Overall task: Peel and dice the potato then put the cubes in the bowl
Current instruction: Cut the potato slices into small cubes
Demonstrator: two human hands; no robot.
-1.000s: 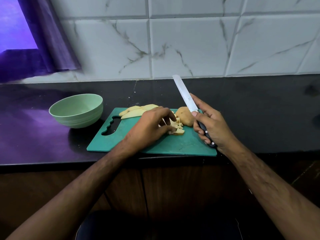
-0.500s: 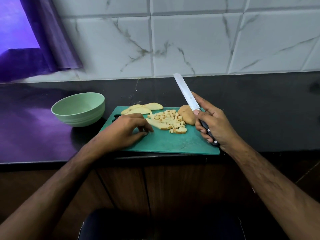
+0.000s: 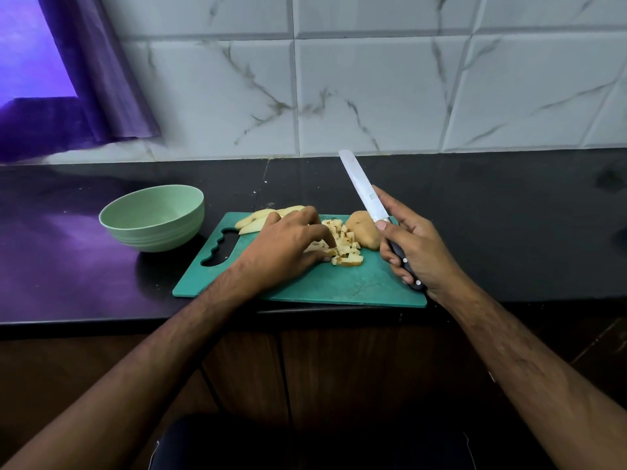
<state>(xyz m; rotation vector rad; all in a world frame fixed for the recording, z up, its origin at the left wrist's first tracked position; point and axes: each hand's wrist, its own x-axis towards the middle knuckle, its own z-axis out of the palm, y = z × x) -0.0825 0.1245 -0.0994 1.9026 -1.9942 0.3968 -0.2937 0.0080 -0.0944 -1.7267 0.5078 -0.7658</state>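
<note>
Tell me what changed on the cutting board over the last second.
The left hand pulled back toward the board's handle, then returned right; its fingers now touch the pile of small pale potato cubes. The right hand kept gripping the long steel knife, blade raised. The pale green bowl stayed put.

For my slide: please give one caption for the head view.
Left hand gathers potato cubes; right hand holds knife.

- Left hand [image 3: 284, 247]: at frame centre, palm down, fingers curled with tips lowered; forearm enters from the lower left corner.
- Right hand [image 3: 412, 245]: right of centre, fingers wrapped round a handle, thumb extended upward; forearm enters from the lower right corner.
</note>
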